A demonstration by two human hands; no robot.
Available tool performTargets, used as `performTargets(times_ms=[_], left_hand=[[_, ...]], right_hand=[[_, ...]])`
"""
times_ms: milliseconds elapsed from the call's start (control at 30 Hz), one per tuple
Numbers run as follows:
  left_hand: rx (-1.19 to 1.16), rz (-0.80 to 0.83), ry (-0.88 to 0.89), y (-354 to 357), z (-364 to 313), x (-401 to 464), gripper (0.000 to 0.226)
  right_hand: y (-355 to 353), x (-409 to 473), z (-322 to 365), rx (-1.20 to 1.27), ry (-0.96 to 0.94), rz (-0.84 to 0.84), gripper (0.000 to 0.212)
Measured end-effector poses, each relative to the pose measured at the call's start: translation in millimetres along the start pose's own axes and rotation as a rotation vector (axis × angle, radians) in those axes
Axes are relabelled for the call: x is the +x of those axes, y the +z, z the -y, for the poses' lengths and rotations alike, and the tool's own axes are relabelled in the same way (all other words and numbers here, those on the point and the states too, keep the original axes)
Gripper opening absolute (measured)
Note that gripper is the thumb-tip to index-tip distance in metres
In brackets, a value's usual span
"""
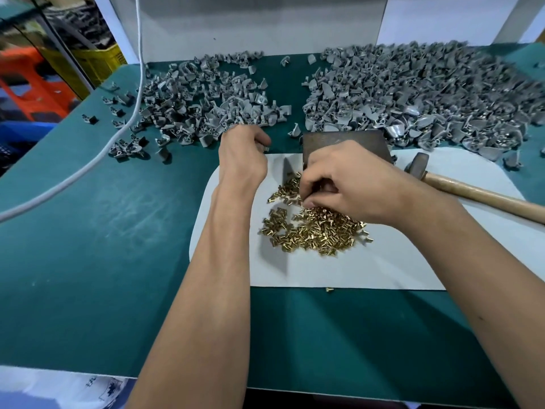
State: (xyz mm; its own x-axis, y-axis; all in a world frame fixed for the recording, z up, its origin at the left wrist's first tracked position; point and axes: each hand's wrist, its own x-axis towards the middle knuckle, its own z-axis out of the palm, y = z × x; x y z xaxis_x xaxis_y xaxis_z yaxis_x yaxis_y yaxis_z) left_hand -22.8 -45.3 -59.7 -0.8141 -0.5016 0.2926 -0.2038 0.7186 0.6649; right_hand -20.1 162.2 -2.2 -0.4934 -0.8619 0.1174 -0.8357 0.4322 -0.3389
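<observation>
- White cable [88, 169] trails across the left of the green table [88, 261]; it plays no part in the work.
- Left heap of grey parts [206, 95]: small moulded pieces with a curved flap and little tubes. We judge them light, stiff and awkward in shape, easy to snag on each other. Best taken one at a time by the flat flap.
- Left hand [243, 152] sits at the near edge of that heap, fingers curled in. A small grey part [266, 148] shows at the fingertips, and we read it as held there.
- White sheet [383, 261] lies under the work area, at centre.
- Brass pins [318, 231] lie in a loose heap on the sheet. We judge them tiny, hard, smooth and prone to roll or slip. A thumb-and-fingertip pinch across the shank suits them, one pin at a time.
- Right hand [348, 187] is down on the far edge of the pin heap, thumb and fingertips drawn together in a pinch on pins. We cannot tell how many.
- Dark metal block [345, 143] stands just beyond the right hand; it looks heavy and rigid.
- Right heap of grey parts [413, 93] is larger and piled deep.
- Hammer [472, 193], wooden handle, rests on the sheet at right, untouched.
- Writing: we find no legible brand or label. The print on the cloth at bottom left is too blurred to read.
</observation>
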Motion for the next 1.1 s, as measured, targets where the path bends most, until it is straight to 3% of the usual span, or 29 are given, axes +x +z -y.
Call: performTargets(times_ms=[167, 300, 567, 733, 900, 1000, 1100], left_hand=[[0.124, 0.044, 0.035, 1, -5, -3, 0.060], [0.204, 0.040, -0.018, 1, -6, -4, 0.041], [0.081, -0.057, -0.049, -3, -9, -7, 0.031], [-0.391, -0.058, -0.072, -5, -14, -9, 0.022], [-1.091, 0.192, -0.031, -7, -38, -19, 0.015], [-1.206, 0.291, -0.013, -7, -51, -26, 0.017], [-1.169, 0.344, 0.009, -6, -57, -32, 0.027]], right_hand=[[5, -19, -7, 0.064, 0.013, -0.183, 0.008], [8, -23, -9, 0.106, 0.055, -0.275, 0.011], [12, -27, -14, 0.205, 0.095, -0.535, 0.011], [17, -30, -18, 0.513, 0.246, -0.607, 0.015], [16, -27, -21, 0.616, 0.242, -0.699, 0.015], [15, -26, -24, 0.560, 0.225, -0.779, 0.015], [13, -26, -28, 0.427, 0.204, -0.869, 0.016]])
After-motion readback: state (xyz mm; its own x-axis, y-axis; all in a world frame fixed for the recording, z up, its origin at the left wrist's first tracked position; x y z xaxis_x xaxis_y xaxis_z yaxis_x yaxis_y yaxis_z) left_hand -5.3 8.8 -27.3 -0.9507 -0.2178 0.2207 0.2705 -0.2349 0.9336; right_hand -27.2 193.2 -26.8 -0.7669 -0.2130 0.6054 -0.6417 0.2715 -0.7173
